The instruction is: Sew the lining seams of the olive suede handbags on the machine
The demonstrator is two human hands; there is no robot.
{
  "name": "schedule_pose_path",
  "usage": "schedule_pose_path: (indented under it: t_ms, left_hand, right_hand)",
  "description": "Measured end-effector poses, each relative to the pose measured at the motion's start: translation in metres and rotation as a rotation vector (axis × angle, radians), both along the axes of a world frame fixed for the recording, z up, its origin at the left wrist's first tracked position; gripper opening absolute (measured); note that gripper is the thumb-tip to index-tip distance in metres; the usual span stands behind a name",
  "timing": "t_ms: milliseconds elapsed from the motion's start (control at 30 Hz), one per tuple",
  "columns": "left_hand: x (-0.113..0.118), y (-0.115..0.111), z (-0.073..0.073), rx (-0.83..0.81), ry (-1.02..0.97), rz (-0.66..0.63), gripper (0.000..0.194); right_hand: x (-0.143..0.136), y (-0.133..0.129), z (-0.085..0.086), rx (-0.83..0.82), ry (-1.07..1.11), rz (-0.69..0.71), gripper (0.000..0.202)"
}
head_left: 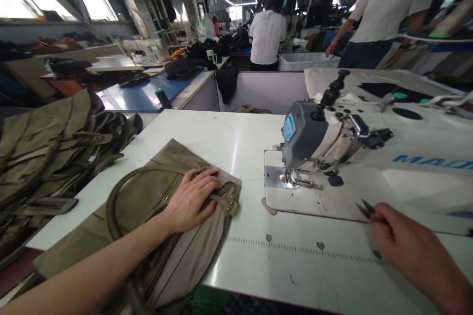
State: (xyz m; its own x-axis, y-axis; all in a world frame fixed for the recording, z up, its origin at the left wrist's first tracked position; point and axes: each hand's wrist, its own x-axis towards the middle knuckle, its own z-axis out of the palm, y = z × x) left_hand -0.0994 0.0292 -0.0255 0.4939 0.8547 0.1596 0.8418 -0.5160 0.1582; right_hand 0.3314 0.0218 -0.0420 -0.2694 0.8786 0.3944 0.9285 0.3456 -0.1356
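An olive-green bag point(144, 192) with a rolled handle and a paler lining lies flat on the white sewing table point(251, 270). My left hand point(194, 199) rests on top of it, fingers stretched out, beside a strap end with metal studs point(228, 203). On the right, my right hand point(410, 251) is closed around thread snips point(365, 208); only their dark pointed blades show. The tips are at the front edge of the sewing machine bed point(325, 204). To their left stands the machine head point(306, 133), its presser foot point(299, 179) over the metal plate.
A heap of similar olive bags point(48, 157) lies to the left. Behind it is a blue-topped table point(148, 88) with a green-tipped thread cone point(162, 98). One person point(266, 34) is at the back; another point(388, 15) stands behind the machine, near a white bin point(308, 61).
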Motion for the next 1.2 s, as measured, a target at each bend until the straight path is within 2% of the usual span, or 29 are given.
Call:
schedule_pose_path:
  t_ms: [67, 133, 233, 300, 400, 467, 500, 600, 700, 767, 800, 833, 900, 967, 1033, 1100, 1133, 1200]
  left_hand:
    - [-0.002, -0.001, 0.0, -0.001, -0.026, -0.011, 0.022]
    - [-0.004, -0.001, -0.001, -0.001, -0.032, -0.017, 0.019]
    - [-0.006, -0.001, -0.002, 0.015, -0.036, -0.021, 0.018]
    - [-0.006, -0.002, -0.002, 0.028, -0.039, -0.03, 0.017]
    - [-0.007, -0.005, -0.002, 0.043, -0.043, -0.05, 0.018]
    - [-0.01, -0.004, -0.004, 0.037, -0.034, -0.001, 0.018]
    - [-0.012, -0.002, -0.005, 0.033, -0.029, 0.062, 0.018]
    - [-0.021, 0.019, -0.011, 0.045, -0.023, 0.39, 0.023]
    - [-0.029, 0.057, -0.01, 0.062, -0.025, 0.742, 0.031]
    - [-0.033, 0.08, 0.0, 0.034, -0.024, 0.866, 0.034]
    - [-0.035, 0.087, 0.008, 0.013, -0.024, 0.874, 0.036]
    - [-0.037, 0.088, 0.017, -0.008, -0.023, 0.847, 0.04]
    - [-0.042, 0.076, 0.034, -0.055, -0.017, 0.724, 0.046]
    - [-0.047, 0.049, 0.045, -0.132, 0.013, 0.471, 0.05]
    - [-0.051, 0.019, 0.044, -0.196, 0.087, 0.119, 0.052]
    - [-0.049, 0.0, 0.035, -0.176, 0.168, -0.098, 0.048]
    - [-0.046, -0.004, 0.03, -0.158, 0.203, -0.144, 0.045]
    - [-0.037, -0.003, 0.025, -0.143, 0.248, -0.146, 0.034]
  right_hand:
    - [-0.051, -0.001, 0.01, -0.052, 0.085, 0.156, 0.02]
    - [-0.106, 0.003, 0.016, -0.106, 0.069, 0.272, 0.026]
    - [-0.17, 0.023, 0.015, -0.105, -0.146, 0.238, 0.025]
    - [-0.196, 0.04, 0.01, -0.099, -0.184, 0.236, 0.019]
    - [-0.214, 0.059, 0.004, -0.092, -0.192, 0.238, 0.018]
    - [-0.216, 0.062, 0.004, -0.085, -0.179, 0.238, 0.02]
    - [-0.214, 0.06, 0.004, -0.081, -0.165, 0.233, 0.021]
    - [-0.188, 0.039, 0.003, -0.058, -0.104, 0.176, 0.027]
    - [-0.135, 0.01, -0.008, -0.005, -0.046, 0.064, 0.033]
    - [-0.092, 0.0, -0.018, 0.044, -0.088, -0.079, 0.037]
    - [-0.072, -0.003, -0.022, 0.07, -0.124, -0.14, 0.039]
    - [-0.054, -0.004, -0.024, 0.11, -0.138, -0.154, 0.042]
    - [-0.032, -0.007, -0.024, 0.195, -0.127, -0.04, 0.05]
    - [-0.035, -0.018, -0.019, 0.224, -0.041, 0.118, 0.048]
    - [-0.066, -0.038, -0.013, 0.174, 0.095, 0.284, 0.032]
    - [-0.118, -0.064, -0.012, 0.004, 0.22, 0.495, 0.026]
    - [-0.147, -0.078, -0.013, -0.057, 0.255, 0.63, 0.029]
    - [-0.2, -0.1, -0.02, -0.031, 0.308, 0.869, 0.032]
